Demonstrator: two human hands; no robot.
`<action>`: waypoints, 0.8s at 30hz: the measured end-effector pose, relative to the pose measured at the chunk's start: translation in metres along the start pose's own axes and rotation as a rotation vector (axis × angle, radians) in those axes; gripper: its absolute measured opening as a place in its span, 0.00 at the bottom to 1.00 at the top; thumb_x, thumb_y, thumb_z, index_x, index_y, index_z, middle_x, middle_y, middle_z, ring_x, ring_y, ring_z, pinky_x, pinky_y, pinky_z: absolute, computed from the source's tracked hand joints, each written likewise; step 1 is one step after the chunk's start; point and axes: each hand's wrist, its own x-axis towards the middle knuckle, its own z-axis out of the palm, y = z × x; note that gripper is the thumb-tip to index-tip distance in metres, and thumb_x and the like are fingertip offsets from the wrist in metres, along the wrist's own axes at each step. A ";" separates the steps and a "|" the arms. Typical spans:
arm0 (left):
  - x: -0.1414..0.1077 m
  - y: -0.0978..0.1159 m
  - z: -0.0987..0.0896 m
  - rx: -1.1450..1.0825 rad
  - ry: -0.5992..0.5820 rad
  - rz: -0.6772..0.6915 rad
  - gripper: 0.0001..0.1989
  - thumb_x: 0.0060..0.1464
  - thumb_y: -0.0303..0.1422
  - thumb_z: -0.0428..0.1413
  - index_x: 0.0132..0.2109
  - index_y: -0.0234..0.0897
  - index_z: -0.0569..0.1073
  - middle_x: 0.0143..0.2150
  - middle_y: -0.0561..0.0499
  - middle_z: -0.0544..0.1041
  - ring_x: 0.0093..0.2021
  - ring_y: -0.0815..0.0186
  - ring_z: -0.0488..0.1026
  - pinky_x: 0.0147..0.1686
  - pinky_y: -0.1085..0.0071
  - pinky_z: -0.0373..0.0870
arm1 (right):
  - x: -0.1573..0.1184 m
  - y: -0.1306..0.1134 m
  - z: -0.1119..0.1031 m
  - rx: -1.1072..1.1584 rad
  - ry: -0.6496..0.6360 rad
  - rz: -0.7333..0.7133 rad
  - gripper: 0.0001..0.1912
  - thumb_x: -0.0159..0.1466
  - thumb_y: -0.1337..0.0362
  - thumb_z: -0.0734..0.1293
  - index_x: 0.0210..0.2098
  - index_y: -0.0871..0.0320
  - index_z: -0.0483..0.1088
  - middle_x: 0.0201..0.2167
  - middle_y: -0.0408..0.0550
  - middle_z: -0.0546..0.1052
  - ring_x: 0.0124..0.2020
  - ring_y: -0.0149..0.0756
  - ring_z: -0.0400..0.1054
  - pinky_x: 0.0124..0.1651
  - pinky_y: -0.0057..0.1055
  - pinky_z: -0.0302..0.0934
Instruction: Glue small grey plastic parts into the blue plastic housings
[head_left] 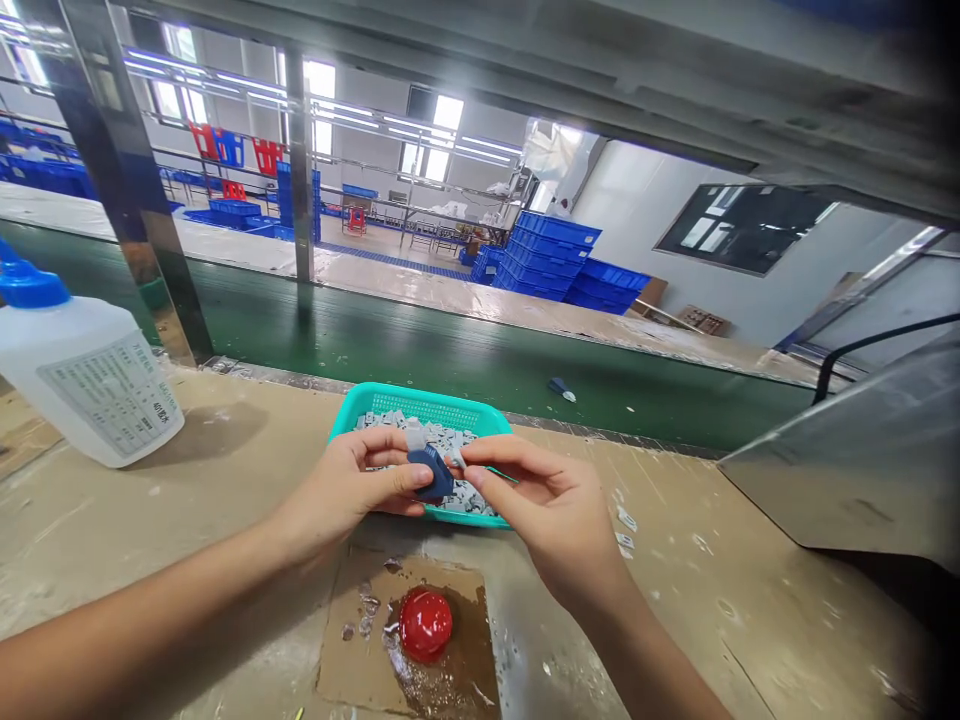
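My left hand (pixel 375 470) grips a dark blue plastic part (pixel 433 474) with a pale grey piece at its upper end. Thumb and forefinger of my right hand (pixel 544 490) pinch a small light grey plastic piece (pixel 455 457) against the side of that blue part. Both hands are held over a turquoise basket (pixel 491 415) filled with many small grey pieces. Below them, a round red glossy object (pixel 425 624) sits on a wet, stained square of cardboard (pixel 352 655).
A white bottle (pixel 105 380) with a blue cap stands left. Past the bench edge runs a green conveyor belt (pixel 360 345), carrying a blue-and-grey part (pixel 561 388). Loose grey pieces (pixel 625 520) lie right, near a metal panel (pixel 847 470). Blue crates (pixel 544 255) are stacked beyond.
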 end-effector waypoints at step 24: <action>0.007 0.011 -0.004 -0.624 -0.200 -0.179 0.08 0.53 0.23 0.48 0.37 0.22 0.70 0.34 0.43 0.71 0.35 0.69 0.72 0.48 0.69 0.61 | -0.011 0.020 0.016 -0.814 -0.170 -0.633 0.16 0.60 0.69 0.59 0.46 0.51 0.67 0.51 0.52 0.57 0.46 0.44 0.61 0.38 0.37 0.66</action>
